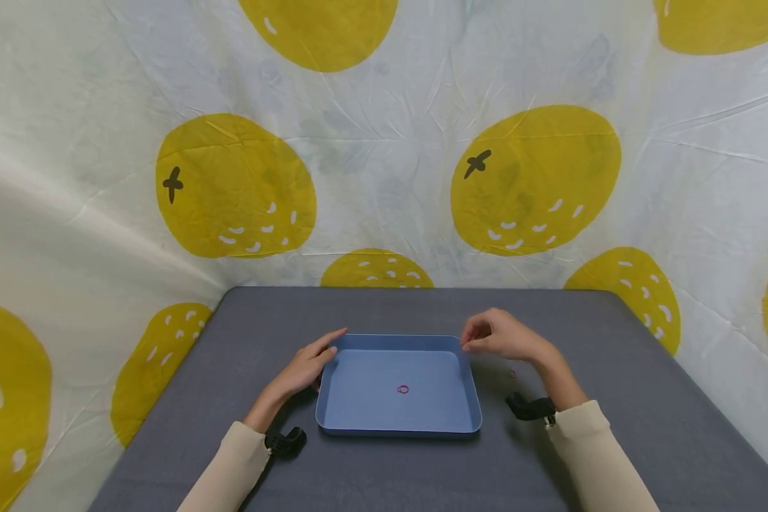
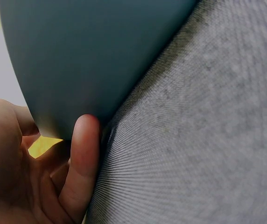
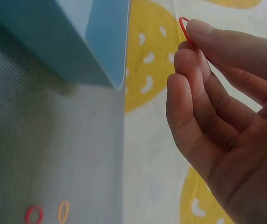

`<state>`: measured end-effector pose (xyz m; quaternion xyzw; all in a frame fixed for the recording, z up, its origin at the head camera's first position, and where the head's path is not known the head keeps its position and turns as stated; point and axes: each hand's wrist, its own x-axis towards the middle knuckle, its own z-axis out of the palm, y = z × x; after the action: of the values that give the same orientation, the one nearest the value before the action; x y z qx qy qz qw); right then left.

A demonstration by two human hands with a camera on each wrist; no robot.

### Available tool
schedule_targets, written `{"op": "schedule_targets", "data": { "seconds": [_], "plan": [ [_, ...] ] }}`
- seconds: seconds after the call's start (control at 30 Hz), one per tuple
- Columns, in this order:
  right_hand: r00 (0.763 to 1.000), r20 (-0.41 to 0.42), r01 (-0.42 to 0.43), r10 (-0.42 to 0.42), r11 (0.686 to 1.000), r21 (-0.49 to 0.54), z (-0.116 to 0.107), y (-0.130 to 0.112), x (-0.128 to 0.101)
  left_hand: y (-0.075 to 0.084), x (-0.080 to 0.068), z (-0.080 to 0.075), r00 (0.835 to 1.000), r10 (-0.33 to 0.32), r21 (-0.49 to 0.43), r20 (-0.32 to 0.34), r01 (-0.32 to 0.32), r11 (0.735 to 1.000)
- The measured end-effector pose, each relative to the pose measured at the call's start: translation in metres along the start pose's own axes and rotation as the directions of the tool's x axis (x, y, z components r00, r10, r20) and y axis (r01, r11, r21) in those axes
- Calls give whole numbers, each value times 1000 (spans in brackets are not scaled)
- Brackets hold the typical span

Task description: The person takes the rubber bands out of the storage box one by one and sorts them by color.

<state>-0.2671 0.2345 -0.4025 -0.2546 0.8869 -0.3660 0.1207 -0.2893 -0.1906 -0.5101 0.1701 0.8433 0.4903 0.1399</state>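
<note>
In the head view a shallow blue tray (image 1: 399, 343) lies on the table, with thin red loops like small rubber bands (image 1: 400, 390) on its floor. My left hand (image 1: 305, 366) holds the tray's left side, thumb at the rim; fingers press its outer wall (image 2: 77, 93) in the left wrist view. Just beyond the tray's far right corner is my right hand (image 1: 502, 336). Its thumb and fingertips pinch a small red rubber band (image 3: 184, 29), raised above the table in the right wrist view.
Right of the tray, a red rubber band (image 3: 34, 214) and an orange one (image 3: 63, 212) lie on the grey table (image 1: 397, 469). A white cloth with yellow fruit shapes (image 1: 384, 185) hangs behind the table.
</note>
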Motion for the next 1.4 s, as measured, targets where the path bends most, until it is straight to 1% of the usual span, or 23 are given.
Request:
{"op": "schedule_targets", "data": {
  "seconds": [0.2,0.47,0.63,0.77,1.1,1.23,1.4],
  "plan": [
    [999,-38,-36,37,999,12,-9,11,-17,0,0,1,1000,-9,-4,-5,9,1000],
    [996,-75,-44,46,999,28,-17,30,-37,-3,2,1,1000,-4,-2,-1,4,1000],
    [996,-79,-47,50,998,45,-19,41,-47,-4,2,1,1000,1,3,4,-1,1000],
    [995,-87,-42,46,998,53,-19,50,-51,-3,1,1,1000,-2,9,0,2,1000],
    [988,-94,-119,123,992,48,-20,73,-57,-1,1,1,1000,3,2,2,-3,1000],
    [987,-99,-121,125,992,46,-22,81,-61,-2,1,1,1000,4,-2,-5,-4,1000],
    [987,-80,-133,138,989,62,-25,90,-64,-1,2,1,1000,-5,-11,-11,5,1000]
  ]
}}
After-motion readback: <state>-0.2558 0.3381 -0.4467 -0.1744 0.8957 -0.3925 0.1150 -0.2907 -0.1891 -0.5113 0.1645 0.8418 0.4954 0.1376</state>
